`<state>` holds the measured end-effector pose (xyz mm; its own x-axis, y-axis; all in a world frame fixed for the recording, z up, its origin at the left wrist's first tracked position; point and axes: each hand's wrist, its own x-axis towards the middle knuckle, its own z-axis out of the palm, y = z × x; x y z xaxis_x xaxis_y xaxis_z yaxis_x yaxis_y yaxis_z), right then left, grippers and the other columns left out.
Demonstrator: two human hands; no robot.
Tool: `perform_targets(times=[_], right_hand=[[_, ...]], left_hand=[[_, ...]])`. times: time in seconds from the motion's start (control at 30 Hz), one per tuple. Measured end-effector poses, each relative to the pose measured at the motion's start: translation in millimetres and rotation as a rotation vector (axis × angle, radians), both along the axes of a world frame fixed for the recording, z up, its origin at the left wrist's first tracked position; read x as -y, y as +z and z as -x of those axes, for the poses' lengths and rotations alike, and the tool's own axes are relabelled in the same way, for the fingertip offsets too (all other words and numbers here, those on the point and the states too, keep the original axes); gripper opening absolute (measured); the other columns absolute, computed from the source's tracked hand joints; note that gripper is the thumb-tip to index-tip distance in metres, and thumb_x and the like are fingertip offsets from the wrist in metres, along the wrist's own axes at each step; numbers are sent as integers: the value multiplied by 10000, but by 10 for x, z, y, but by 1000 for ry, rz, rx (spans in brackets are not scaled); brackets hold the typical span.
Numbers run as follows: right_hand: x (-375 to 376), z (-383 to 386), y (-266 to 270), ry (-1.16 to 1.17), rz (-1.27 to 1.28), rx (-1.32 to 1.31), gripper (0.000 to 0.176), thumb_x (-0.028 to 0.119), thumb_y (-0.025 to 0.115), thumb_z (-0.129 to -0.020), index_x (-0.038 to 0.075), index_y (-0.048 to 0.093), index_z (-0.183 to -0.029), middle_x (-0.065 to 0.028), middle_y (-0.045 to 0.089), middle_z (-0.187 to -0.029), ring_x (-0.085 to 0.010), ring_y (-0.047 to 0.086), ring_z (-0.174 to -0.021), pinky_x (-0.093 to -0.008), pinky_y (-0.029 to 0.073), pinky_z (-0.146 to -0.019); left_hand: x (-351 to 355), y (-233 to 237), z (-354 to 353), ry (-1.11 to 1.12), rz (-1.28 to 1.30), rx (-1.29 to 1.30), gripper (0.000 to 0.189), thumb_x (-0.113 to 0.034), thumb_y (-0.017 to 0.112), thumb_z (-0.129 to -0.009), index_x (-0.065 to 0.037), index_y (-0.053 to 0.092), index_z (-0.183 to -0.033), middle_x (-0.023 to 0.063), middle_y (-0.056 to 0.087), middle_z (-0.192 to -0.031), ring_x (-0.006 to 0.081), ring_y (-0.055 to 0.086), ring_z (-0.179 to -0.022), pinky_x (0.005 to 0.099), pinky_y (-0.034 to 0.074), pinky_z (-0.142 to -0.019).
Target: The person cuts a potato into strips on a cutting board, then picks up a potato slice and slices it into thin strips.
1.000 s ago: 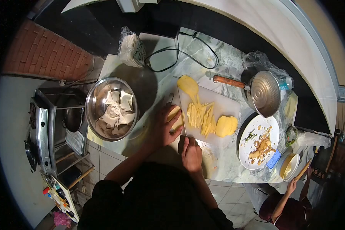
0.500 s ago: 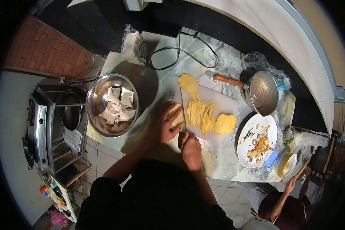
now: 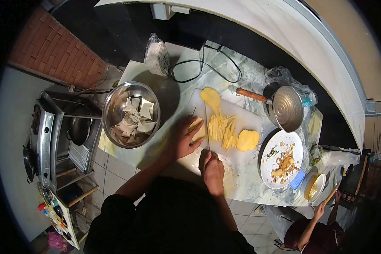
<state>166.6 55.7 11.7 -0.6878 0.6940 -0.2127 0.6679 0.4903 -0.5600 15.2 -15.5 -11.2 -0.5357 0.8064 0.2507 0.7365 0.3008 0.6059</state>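
My right hand (image 3: 213, 172) is wrapped round the handle of a knife (image 3: 206, 127), whose blade stands over a white cutting board (image 3: 245, 114). Left of the blade, my left hand (image 3: 185, 137) presses yellow potato slices (image 3: 197, 128) against the board, its fingers resting on them. Thin potato sticks (image 3: 222, 130) lie just right of the blade. Above them is a fan of flat slices (image 3: 211, 97), and a stack of slices (image 3: 248, 140) sits at the board's right side.
A steel bowl (image 3: 131, 115) with wrapper pieces stands left. Right are a hammered pan (image 3: 287, 109), a plate of peelings (image 3: 281, 158), a blue lid (image 3: 297, 179) and a pot (image 3: 315, 187). A cable (image 3: 186, 80) lies behind. Another person (image 3: 311, 230) works at lower right.
The view has shifted slightly, moving the bowl and board in the frame. The knife blade now shows a little more apart from my left fingers. Both hands keep their holds.
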Motion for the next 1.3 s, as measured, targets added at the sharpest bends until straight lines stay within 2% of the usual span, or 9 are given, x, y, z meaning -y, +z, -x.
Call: perform_targets(times=[0.03, 0.1, 0.6, 0.7, 0.93, 1.0, 1.13, 1.2, 1.3], right_hand=[[-13, -3, 19, -3, 1, 1, 313, 207, 390, -974, -35, 565, -881, -294, 583, -711, -489, 555, -650, -540, 431, -565], [-55, -3, 36, 20, 113, 85, 291, 231, 394, -972, -18, 543, -994, -291, 613, -832, -479, 586, -770, -531, 472, -668], [-85, 25, 116, 18, 254, -10, 251, 190, 382, -979, -18, 520, -1012, -298, 593, -891, -487, 560, -824, -525, 446, -687], [-50, 36, 41, 37, 171, -182, 354, 231, 330, -998, -52, 540, -960, -323, 571, -770, -509, 541, -713, -546, 406, -603], [-38, 97, 52, 28, 206, -160, 335, 220, 336, -995, -50, 532, -964, -326, 569, -766, -513, 539, -717, -553, 404, -608], [-28, 96, 25, 38, 181, -170, 313, 207, 348, -991, -50, 527, -977, -327, 568, -757, -514, 537, -711, -551, 405, -601], [-9, 112, 46, 36, 173, -140, 296, 196, 357, -986, -51, 519, -992, -327, 567, -752, -515, 537, -702, -553, 403, -590], [-4, 126, 65, 37, 195, -8, 281, 208, 383, -978, -28, 537, -981, -288, 607, -828, -469, 586, -772, -517, 472, -671], [5, 144, 73, 42, 166, 14, 271, 203, 391, -974, -27, 535, -966, -284, 608, -811, -458, 594, -757, -508, 482, -657]], left_hand=[[5, 0, 0, -3, 1, 1, 548, -243, 703, -787, -76, 528, -1278, 164, 455, -1328, 345, 434, -1225, 431, 349, -1022], [12, -11, 3, -2, -6, 19, 547, -251, 703, -793, -76, 526, -1280, 151, 452, -1339, 337, 435, -1226, 430, 347, -1026], [2, 25, 9, -37, -56, 32, 521, -189, 694, -791, -17, 524, -1253, 155, 435, -1331, 345, 431, -1198, 427, 359, -1005], [9, -17, 2, -34, -64, 58, 497, -179, 674, -813, -35, 527, -1265, 151, 429, -1349, 329, 420, -1239, 421, 347, -1026], [-9, -18, -12, -37, -40, 25, 497, -174, 648, -830, -33, 506, -1285, 150, 421, -1356, 325, 419, -1238, 409, 347, -1026], [-18, -28, -23, -21, -46, -10, 483, -155, 676, -785, 26, 541, -1212, 166, 442, -1325, 332, 436, -1183, 407, 361, -1016], [-28, -11, -29, -11, -56, -22, 482, -153, 678, -778, 37, 547, -1201, 164, 440, -1328, 328, 437, -1184, 407, 360, -1017], [-24, 13, -14, -30, -42, -53, 487, -153, 677, -779, 45, 543, -1204, 164, 438, -1331, 327, 437, -1184, 406, 362, -1017], [-23, -20, -16, -33, -62, -43, 484, -154, 672, -783, 49, 544, -1202, 165, 431, -1338, 328, 436, -1184, 401, 361, -1018]])
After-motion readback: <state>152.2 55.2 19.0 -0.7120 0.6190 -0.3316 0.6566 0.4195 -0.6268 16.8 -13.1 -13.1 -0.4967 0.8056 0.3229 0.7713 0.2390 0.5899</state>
